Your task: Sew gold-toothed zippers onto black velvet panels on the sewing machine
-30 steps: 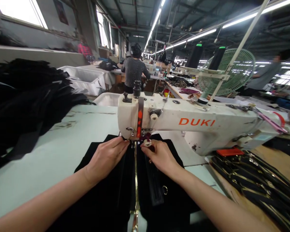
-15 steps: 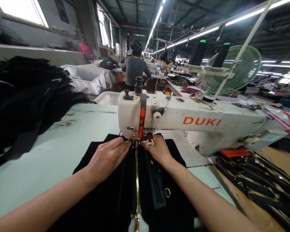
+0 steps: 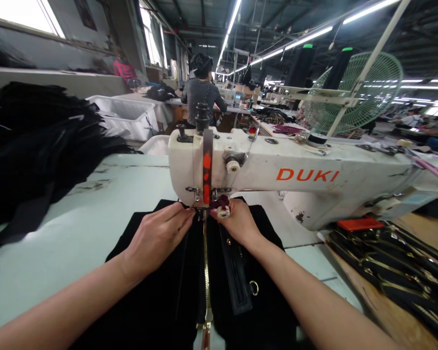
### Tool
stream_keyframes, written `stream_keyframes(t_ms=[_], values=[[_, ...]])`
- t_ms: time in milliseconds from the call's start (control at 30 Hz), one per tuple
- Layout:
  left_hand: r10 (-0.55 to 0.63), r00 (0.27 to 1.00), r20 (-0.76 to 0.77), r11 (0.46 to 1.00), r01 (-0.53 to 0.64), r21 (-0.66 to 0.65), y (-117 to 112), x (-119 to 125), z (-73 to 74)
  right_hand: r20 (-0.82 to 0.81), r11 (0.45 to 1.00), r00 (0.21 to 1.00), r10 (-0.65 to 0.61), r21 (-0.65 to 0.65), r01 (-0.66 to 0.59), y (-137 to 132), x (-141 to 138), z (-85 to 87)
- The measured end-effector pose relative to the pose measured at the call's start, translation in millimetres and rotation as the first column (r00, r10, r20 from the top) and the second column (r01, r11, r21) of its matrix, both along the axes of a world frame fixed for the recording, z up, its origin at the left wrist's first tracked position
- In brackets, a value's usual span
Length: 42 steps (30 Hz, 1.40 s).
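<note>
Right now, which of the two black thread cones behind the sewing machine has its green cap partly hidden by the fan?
The right-hand cone, against the green fan's rim. The left cone stands apart from the fan, its cap fully visible.

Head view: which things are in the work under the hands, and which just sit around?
In hand:
left hand
right hand
black velvety fabric
gold metal zipper
white DUKI sewing machine

Lying about:
black fabric heap
green fan
white plastic bins
stack of zippered black pieces
</note>
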<state>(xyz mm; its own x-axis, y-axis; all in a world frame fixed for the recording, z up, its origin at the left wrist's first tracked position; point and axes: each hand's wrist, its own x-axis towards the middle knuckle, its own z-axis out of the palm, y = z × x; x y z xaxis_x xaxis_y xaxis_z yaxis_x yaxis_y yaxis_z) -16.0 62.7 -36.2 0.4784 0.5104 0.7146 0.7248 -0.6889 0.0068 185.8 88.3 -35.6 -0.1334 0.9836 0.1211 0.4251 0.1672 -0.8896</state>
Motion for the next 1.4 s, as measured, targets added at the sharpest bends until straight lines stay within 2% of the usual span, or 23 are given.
stream_keyframes(t_ms=[233,400,633,933,1200,1400], values=[[0.003,1.0,-0.031,1.0,-0.002,0.031,-0.4,0.5,-2.1,-0.156,0.993,0.984,0.087,-0.061,-0.098,0.9,-3.4,-2.8],[0.01,0.998,-0.065,0.999,-0.007,0.041,0.9,1.0,-3.2,-0.214,0.992,0.973,0.088,-0.066,-0.104,0.4,-5.8,-3.6],[-0.017,0.989,-0.147,0.998,0.027,0.065,1.5,2.3,-0.5,-0.193,0.995,0.979,0.064,-0.057,-0.077,-0.1,-7.0,-0.4],[0.01,0.976,-0.216,0.994,0.014,0.111,0.3,4.0,0.6,-0.136,0.998,0.99,0.038,-0.043,-0.044,-1.2,-9.3,-0.3],[0.056,0.968,-0.245,0.982,-0.008,0.191,0.4,4.8,-2.4,-0.109,1.0,0.994,-0.003,0.003,0.003,-4.8,-12.8,1.4],[0.146,0.963,-0.227,0.963,-0.087,0.254,0.1,6.5,-5.6,-0.118,1.0,0.993,-0.002,0.024,0.005,-4.4,-13.3,-1.3]])
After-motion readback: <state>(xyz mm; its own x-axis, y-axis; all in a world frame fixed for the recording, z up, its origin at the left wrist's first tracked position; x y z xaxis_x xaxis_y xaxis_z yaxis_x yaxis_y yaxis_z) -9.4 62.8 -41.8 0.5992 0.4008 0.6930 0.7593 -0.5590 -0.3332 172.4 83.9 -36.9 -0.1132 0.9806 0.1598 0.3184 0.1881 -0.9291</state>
